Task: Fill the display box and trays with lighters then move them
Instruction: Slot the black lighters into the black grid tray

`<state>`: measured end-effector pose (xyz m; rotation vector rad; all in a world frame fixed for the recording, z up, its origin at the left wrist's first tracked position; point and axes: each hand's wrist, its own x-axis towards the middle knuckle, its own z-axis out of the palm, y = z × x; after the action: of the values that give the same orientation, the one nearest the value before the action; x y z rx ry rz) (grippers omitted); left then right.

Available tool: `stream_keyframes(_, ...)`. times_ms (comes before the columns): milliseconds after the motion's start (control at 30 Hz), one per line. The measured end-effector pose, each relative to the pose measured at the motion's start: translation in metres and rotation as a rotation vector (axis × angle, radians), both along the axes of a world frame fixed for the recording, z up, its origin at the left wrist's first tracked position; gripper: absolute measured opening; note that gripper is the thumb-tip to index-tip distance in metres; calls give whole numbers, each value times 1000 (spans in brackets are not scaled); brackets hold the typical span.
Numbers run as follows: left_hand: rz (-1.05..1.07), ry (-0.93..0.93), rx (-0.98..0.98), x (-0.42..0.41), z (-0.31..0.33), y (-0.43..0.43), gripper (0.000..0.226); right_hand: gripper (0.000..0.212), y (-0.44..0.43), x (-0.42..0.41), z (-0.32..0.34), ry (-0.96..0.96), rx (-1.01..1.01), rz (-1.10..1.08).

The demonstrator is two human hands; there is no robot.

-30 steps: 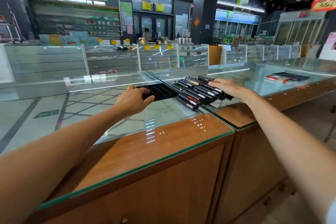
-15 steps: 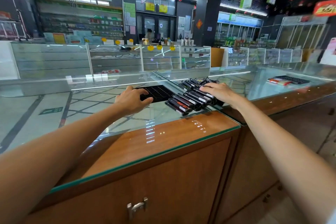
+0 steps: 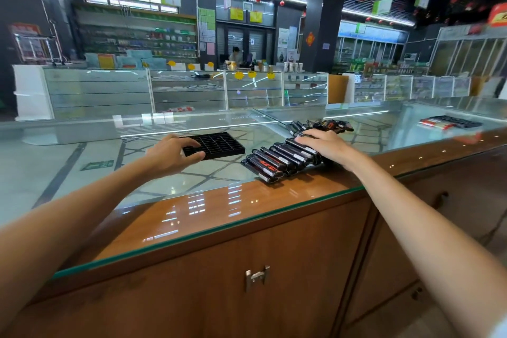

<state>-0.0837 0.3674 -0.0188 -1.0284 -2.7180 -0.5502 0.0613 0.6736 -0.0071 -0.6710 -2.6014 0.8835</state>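
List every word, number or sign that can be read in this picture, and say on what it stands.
No text here can be read with certainty.
Lighters: red marks on the black bodies, too blurred.
Red sign, top right: yellow characters, blurred and cut off.
Yellow papers above the far door: too small.
Green sign at the left: too small.

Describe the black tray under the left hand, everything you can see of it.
The black tray is a flat, plastic-looking grid of small open cells, all seemingly empty. It lies level on the glass counter, left of the lighters and apart from them. The left hand grips its left end, fingers on top, thumb against the near edge.
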Motion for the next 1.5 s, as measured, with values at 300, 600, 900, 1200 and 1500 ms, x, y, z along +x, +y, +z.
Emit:
stream_keyframes(300,-64,8,63,39,-3,-99,43,64,-57,3,0,22,2,-32)
stream_keyframes(600,-10,49,155,104,-9,-192,62,58,-114,-3,-2,27,16,-37)
stream_keyframes(900,83,56,246,118,-14,-197,80,48,-143,-4,-2,31,54,-24)
stream_keyframes(1200,149,121,236,117,-16,-190,74,64,-145,-4,-7,-22,150,-82)
stream_keyframes(1500,-44,171,386,95,32,-122,72,77,-101,16,16,217,63,-11)
